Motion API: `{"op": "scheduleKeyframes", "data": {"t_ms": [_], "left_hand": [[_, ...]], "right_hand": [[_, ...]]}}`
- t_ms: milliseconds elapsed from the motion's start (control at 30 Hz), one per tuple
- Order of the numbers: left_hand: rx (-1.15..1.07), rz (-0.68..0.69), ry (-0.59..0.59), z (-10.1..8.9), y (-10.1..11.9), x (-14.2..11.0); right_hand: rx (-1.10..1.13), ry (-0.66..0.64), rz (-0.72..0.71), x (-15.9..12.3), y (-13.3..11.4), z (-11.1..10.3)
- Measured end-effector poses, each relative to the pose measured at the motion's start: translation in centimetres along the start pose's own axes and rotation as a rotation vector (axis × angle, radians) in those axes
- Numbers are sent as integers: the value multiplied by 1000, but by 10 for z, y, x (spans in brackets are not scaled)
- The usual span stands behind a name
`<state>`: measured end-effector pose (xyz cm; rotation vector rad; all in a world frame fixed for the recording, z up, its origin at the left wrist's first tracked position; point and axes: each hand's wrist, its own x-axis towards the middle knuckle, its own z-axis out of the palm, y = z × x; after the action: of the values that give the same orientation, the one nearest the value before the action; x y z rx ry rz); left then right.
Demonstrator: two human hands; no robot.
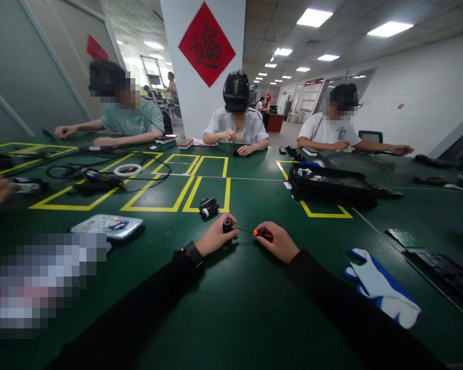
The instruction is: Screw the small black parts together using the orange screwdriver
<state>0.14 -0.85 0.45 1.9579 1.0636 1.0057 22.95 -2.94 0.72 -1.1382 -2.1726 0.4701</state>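
My left hand (215, 237) is closed around a small black cylindrical part (227, 226), just above the green table. In my right hand (278, 241) is a screwdriver (263, 235) with an orange and black handle, its thin shaft pointing left. The shaft's tip reaches the black part; whether it sits inside a screw there is too small to tell. Beyond my left hand, a few similar black cylindrical parts (209, 208) lie together at the edge of a yellow-taped box.
White-and-blue gloves (384, 288) lie to the right, near circuit boards (443, 267). Black casings (327, 185) are stacked farther back. At left are a tin case (107, 226), a tape roll (128, 170) and cables. Several people sit around the table (239, 318).
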Motion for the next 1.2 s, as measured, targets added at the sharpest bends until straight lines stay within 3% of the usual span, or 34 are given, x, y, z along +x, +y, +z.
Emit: {"op": "scheduleKeyframes", "data": {"t_ms": [933,1200], "left_hand": [[-36,-29,-17,-1,6,-2],[-21,-51,37,0,5,-1]], "right_hand": [[4,1,-10,1,-1,-1],[-12,-14,-28,2,-5,-1]]}}
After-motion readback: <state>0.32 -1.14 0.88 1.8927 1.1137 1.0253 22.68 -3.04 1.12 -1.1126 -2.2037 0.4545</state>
